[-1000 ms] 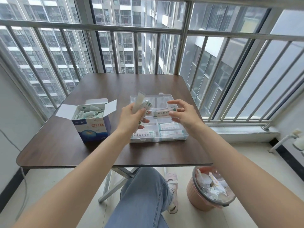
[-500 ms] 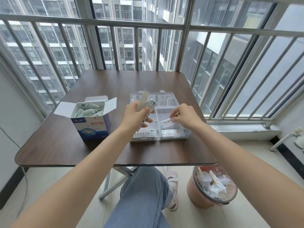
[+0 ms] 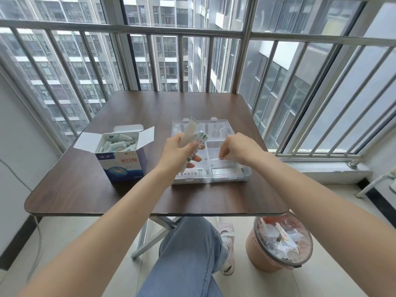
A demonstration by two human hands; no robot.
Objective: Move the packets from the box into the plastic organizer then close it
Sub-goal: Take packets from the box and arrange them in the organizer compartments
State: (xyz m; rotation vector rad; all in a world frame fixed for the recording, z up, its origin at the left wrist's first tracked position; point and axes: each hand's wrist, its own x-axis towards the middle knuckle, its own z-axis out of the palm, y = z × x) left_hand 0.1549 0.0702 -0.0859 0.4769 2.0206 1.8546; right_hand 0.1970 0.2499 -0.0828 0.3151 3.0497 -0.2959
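An open blue-and-white cardboard box (image 3: 122, 161) stands on the left of the table, with several white-green packets (image 3: 116, 142) inside. A clear plastic organizer (image 3: 244, 174) lies open at the table's middle, with packets in its near compartments. My left hand (image 3: 177, 155) grips a bunch of packets (image 3: 196, 139) above the organizer's left side. My right hand (image 3: 237, 148) reaches down into a right-hand compartment, its fingertips pinching a packet (image 3: 225, 161) there.
The brown table (image 3: 150, 198) stands against a barred balcony window. A pink waste bin (image 3: 278, 243) full of paper scraps sits on the floor at the right, beside my crossed leg in jeans (image 3: 188, 260).
My right hand has carried one packet from in front of my left hand down into a right compartment of the organizer. My left hand has kept its bunch almost still.
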